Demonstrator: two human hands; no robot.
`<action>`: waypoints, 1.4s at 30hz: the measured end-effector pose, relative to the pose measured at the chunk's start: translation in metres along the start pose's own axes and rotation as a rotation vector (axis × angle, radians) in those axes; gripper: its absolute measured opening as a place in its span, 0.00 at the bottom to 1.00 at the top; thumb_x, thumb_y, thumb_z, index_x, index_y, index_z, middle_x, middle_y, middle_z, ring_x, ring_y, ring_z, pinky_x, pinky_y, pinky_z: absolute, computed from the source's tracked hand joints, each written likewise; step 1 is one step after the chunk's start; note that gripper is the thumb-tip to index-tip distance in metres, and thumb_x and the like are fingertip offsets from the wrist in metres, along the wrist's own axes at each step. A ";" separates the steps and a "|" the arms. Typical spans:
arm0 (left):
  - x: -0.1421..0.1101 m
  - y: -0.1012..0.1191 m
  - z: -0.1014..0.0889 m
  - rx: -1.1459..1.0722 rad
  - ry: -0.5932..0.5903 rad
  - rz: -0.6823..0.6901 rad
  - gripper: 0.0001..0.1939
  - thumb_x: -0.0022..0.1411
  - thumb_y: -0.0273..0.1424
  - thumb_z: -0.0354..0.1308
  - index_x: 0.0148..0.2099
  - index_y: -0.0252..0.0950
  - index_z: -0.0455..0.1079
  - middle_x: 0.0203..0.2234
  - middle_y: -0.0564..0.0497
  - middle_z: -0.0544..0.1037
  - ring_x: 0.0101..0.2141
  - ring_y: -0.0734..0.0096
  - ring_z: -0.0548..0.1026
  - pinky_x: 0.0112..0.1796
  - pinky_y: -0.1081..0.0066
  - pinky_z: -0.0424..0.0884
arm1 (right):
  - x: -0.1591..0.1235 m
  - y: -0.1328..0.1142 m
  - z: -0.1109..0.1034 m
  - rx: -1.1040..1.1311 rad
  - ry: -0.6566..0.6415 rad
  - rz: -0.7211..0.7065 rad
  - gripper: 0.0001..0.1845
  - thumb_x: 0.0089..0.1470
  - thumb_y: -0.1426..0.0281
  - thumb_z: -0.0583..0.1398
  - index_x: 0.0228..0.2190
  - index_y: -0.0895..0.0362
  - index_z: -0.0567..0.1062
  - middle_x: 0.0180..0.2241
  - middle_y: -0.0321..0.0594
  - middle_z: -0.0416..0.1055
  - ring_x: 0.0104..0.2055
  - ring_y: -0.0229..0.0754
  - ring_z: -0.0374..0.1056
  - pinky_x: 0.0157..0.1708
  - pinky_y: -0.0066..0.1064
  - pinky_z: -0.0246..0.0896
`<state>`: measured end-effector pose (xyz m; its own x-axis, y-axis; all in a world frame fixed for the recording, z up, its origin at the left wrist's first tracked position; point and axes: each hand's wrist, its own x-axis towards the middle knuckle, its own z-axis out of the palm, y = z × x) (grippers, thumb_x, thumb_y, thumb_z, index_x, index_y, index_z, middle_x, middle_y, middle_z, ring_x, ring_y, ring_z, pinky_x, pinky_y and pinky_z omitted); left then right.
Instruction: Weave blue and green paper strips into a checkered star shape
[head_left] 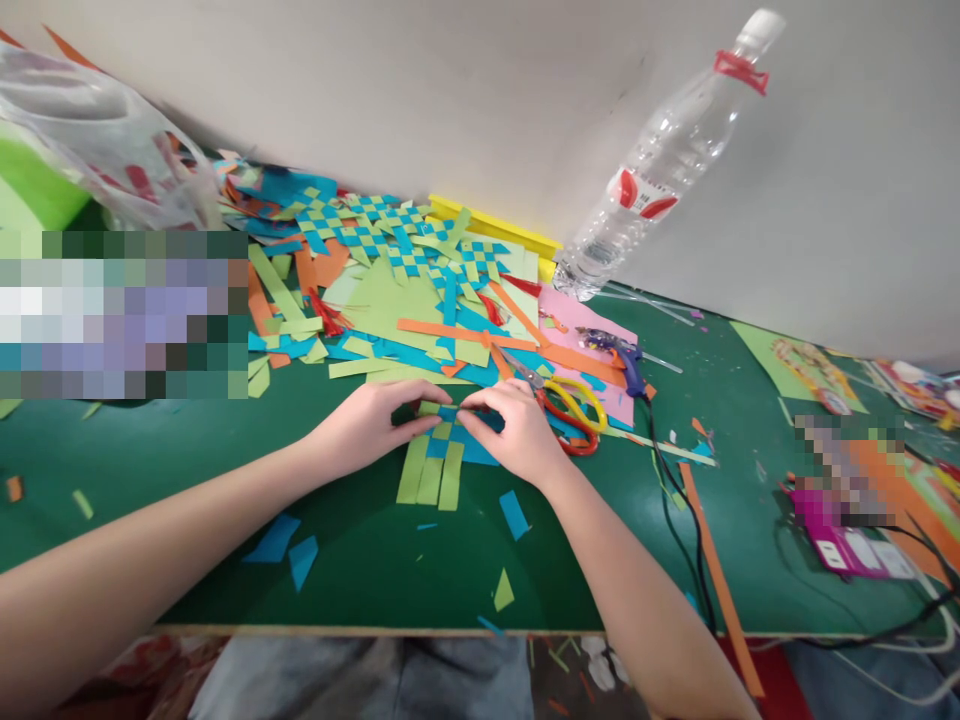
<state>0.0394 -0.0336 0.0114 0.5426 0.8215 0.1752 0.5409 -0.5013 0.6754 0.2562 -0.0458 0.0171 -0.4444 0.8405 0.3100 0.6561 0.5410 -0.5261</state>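
Note:
Between my hands lies a small woven piece of blue and light green paper strips [430, 472], its green strip ends pointing toward me. My left hand [369, 425] pinches its far left edge between thumb and fingers. From the right, my right hand [517, 425] pinches the far edge close to the left fingertips, covering part of the blue strips. Right behind the right hand rest scissors [574, 405] with yellow and red handles, blades partly over orange strips. Loose blue scraps [515, 515] lie on the table nearby.
Finished-looking checkered woven pieces [375, 235] pile up at the back. A purple glue gun [630, 365] with a black cord lies right of the scissors. A clear plastic bottle [652, 180] stands by the wall. A plastic bag [112, 130] is at left, a magenta device [840, 535] at right.

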 end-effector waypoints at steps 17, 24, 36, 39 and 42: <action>0.001 0.000 0.000 -0.035 -0.020 0.056 0.12 0.63 0.36 0.52 0.47 0.42 0.71 0.41 0.53 0.78 0.39 0.71 0.76 0.40 0.73 0.71 | 0.000 -0.003 0.000 0.007 0.025 -0.053 0.08 0.58 0.67 0.56 0.29 0.55 0.72 0.27 0.33 0.74 0.30 0.37 0.64 0.45 0.35 0.53; 0.000 0.001 -0.001 -0.033 -0.014 0.036 0.12 0.63 0.36 0.51 0.45 0.41 0.72 0.39 0.52 0.79 0.38 0.68 0.77 0.39 0.71 0.72 | -0.001 -0.003 0.001 -0.034 0.027 -0.067 0.08 0.58 0.67 0.56 0.29 0.55 0.72 0.28 0.33 0.74 0.31 0.36 0.64 0.47 0.36 0.52; 0.003 -0.003 0.000 -0.120 0.030 -0.088 0.11 0.59 0.37 0.57 0.41 0.40 0.74 0.36 0.52 0.80 0.36 0.67 0.77 0.39 0.69 0.73 | -0.002 -0.010 -0.006 -0.087 0.042 -0.161 0.17 0.55 0.59 0.57 0.44 0.55 0.68 0.44 0.41 0.72 0.47 0.43 0.64 0.54 0.41 0.48; 0.005 -0.004 -0.002 -0.208 0.090 -0.143 0.13 0.58 0.38 0.57 0.42 0.37 0.74 0.37 0.50 0.80 0.36 0.67 0.77 0.41 0.68 0.73 | -0.003 -0.015 -0.010 -0.140 -0.027 -0.262 0.25 0.53 0.53 0.57 0.48 0.54 0.66 0.48 0.41 0.70 0.53 0.45 0.61 0.60 0.44 0.40; 0.006 -0.005 -0.005 -0.259 0.135 -0.205 0.14 0.58 0.39 0.58 0.42 0.35 0.73 0.34 0.50 0.80 0.32 0.69 0.77 0.35 0.70 0.74 | -0.004 -0.017 -0.010 -0.189 -0.107 -0.337 0.31 0.50 0.48 0.56 0.48 0.55 0.66 0.50 0.42 0.69 0.55 0.47 0.59 0.61 0.46 0.36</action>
<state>0.0370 -0.0249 0.0128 0.3402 0.9352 0.0985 0.4398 -0.2509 0.8624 0.2526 -0.0585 0.0325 -0.7086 0.6121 0.3510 0.5588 0.7905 -0.2506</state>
